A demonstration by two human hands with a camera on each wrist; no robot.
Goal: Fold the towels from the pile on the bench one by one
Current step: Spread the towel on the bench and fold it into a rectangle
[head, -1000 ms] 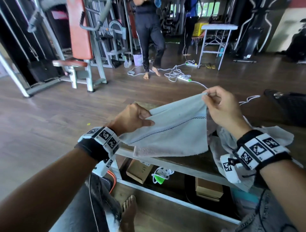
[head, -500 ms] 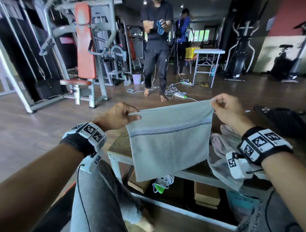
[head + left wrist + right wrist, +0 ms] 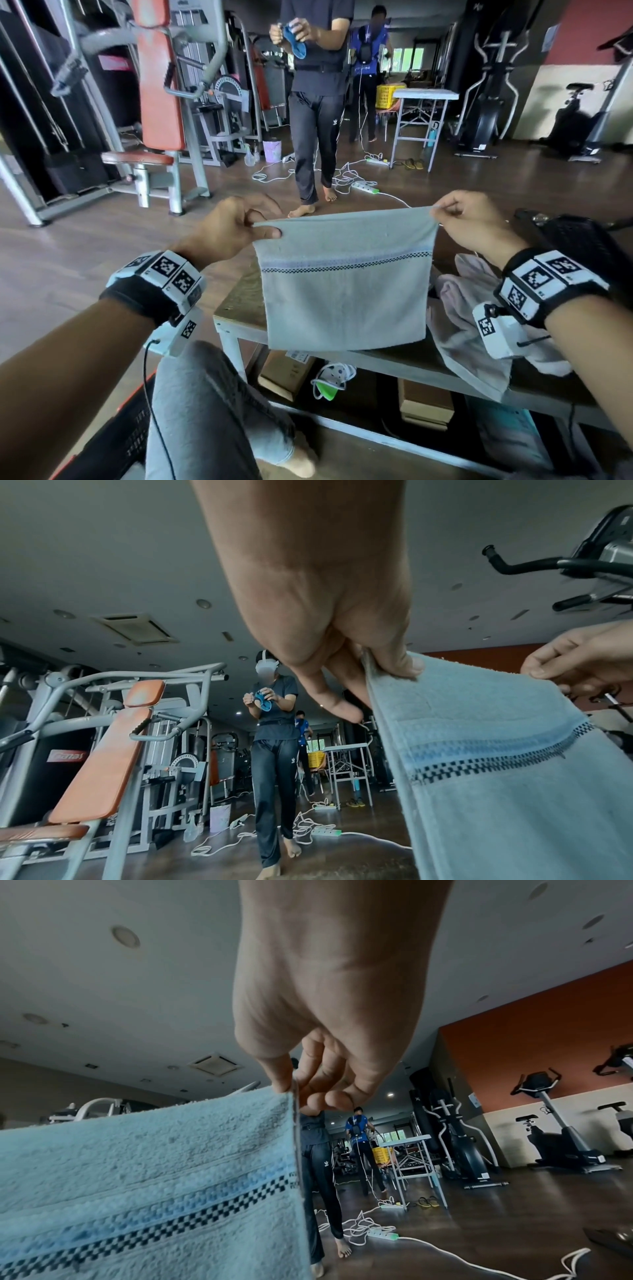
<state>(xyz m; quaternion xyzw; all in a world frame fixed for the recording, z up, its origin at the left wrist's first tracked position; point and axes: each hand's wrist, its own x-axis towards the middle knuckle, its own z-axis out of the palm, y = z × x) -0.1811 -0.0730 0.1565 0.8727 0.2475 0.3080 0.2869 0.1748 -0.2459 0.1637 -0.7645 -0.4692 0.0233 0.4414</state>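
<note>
A pale blue towel (image 3: 346, 291) with a checked stripe hangs flat in the air above the wooden bench (image 3: 236, 305). My left hand (image 3: 239, 226) pinches its top left corner between thumb and fingers. My right hand (image 3: 466, 219) pinches the top right corner. The top edge is stretched level between them. In the left wrist view the thumb lies over the towel (image 3: 496, 750) edge. In the right wrist view the towel (image 3: 154, 1177) hangs from the fingertips. A pile of pale pink and white towels (image 3: 459, 329) lies on the bench under my right wrist.
A person (image 3: 317, 102) holding a blue cloth stands barefoot beyond the towel, another behind. White cables and a power strip (image 3: 366, 186) lie on the floor. Gym machines (image 3: 161, 102) stand left, exercise bikes right. Boxes (image 3: 424, 401) sit under the bench. My knee (image 3: 205, 404) is at lower left.
Both hands have lifted the towel off the bench and spread apart, so it went from bunched and slanted to hanging flat. The standing person has stepped closer.
</note>
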